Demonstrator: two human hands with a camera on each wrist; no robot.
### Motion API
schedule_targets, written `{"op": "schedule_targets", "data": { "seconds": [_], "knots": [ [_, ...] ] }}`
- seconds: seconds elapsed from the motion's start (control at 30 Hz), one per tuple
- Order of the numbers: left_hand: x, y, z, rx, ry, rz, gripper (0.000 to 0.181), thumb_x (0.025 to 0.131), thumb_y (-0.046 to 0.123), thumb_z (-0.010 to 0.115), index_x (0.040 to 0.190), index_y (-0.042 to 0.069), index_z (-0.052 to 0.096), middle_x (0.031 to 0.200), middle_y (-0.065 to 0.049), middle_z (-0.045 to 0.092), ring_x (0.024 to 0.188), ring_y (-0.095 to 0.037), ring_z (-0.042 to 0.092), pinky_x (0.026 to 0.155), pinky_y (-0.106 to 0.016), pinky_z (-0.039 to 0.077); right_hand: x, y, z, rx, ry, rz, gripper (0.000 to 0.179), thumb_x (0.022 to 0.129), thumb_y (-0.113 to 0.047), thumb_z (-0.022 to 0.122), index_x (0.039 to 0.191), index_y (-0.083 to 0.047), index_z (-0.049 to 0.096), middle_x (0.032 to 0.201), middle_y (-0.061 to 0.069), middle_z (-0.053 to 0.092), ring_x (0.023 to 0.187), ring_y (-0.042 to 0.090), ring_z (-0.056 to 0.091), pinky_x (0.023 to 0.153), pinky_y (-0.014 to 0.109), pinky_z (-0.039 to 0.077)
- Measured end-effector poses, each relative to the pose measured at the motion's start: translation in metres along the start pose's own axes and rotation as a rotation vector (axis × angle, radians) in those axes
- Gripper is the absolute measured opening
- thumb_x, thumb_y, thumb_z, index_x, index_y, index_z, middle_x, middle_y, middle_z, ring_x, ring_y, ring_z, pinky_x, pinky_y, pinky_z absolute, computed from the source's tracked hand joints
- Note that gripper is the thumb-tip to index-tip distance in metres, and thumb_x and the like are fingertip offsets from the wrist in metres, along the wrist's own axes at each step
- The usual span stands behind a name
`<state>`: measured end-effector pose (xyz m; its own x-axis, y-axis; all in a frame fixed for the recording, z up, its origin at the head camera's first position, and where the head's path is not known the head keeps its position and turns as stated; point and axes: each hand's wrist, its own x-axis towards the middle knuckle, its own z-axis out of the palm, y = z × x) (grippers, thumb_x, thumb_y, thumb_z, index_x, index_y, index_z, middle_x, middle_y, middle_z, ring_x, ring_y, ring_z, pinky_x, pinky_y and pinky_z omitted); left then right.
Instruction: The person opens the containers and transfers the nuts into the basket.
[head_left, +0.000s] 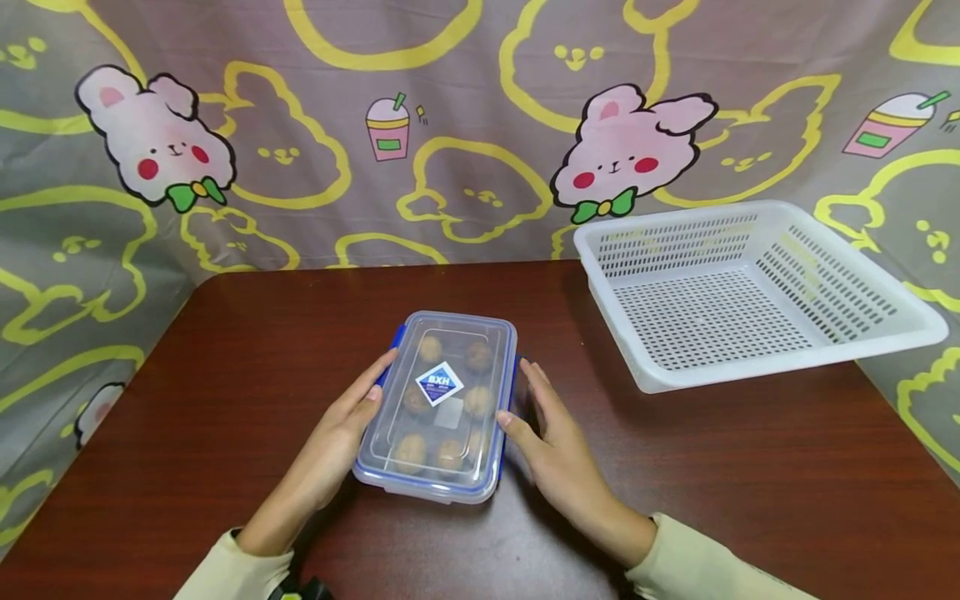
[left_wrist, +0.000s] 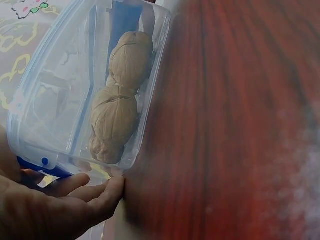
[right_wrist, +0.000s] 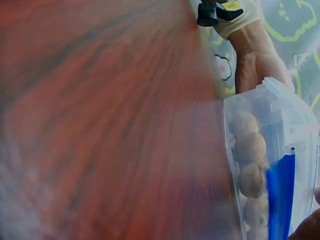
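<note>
A clear plastic food storage box (head_left: 465, 417) with a lid, blue seal and blue side latches is between both hands, near the front of the table. Several walnuts (left_wrist: 116, 117) show through its walls and lid, and a BXH label (head_left: 439, 383) is on top. My left hand (head_left: 341, 442) holds the box's left side, thumb by the lid edge and fingers along the latch. On the opposite side my right hand (head_left: 555, 454) grips the box, its thumb on the lid rim. In the right wrist view, the blue latch (right_wrist: 281, 195) is folded down along the wall.
A white slotted plastic basket (head_left: 648, 367) stands at the back right of the dark red wooden table (head_left: 247, 358). Behind the table hangs a cloth (head_left: 487, 100) printed with cartoon rabbits and yellow outlines.
</note>
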<state>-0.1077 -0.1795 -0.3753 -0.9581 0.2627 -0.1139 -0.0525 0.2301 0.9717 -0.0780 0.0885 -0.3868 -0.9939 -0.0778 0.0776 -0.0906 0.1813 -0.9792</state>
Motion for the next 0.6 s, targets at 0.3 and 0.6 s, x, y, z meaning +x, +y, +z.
{"op": "schedule_targets", "data": {
  "seconds": [0.3,0.6],
  "knots": [
    [0.0004,-0.0002,-0.0013,0.004,-0.001,-0.005,0.05,0.115,0.032,0.031,0.166,0.035,0.029,0.175,-0.005,0.019,0.159,-0.035,0.022,0.127,-0.064,0.019,0.0006,-0.0045,0.0014,-0.018,-0.02,-0.031,0.073,0.101,-0.016,0.07,0.164,-0.009,0.034,0.169,0.017,0.033,0.157,0.03,0.031,0.128,0.048,0.025],
    [0.0003,-0.0016,-0.002,-0.006,-0.009,-0.003,0.05,0.115,0.034,0.032,0.165,0.036,0.029,0.175,-0.003,0.019,0.159,-0.033,0.021,0.128,-0.064,0.017,0.0028,-0.0052,0.0086,0.125,-0.072,-0.012,0.08,0.101,-0.011,0.069,0.167,-0.009,0.025,0.173,0.016,0.023,0.159,0.027,0.022,0.126,0.04,0.023]
  ]
}}
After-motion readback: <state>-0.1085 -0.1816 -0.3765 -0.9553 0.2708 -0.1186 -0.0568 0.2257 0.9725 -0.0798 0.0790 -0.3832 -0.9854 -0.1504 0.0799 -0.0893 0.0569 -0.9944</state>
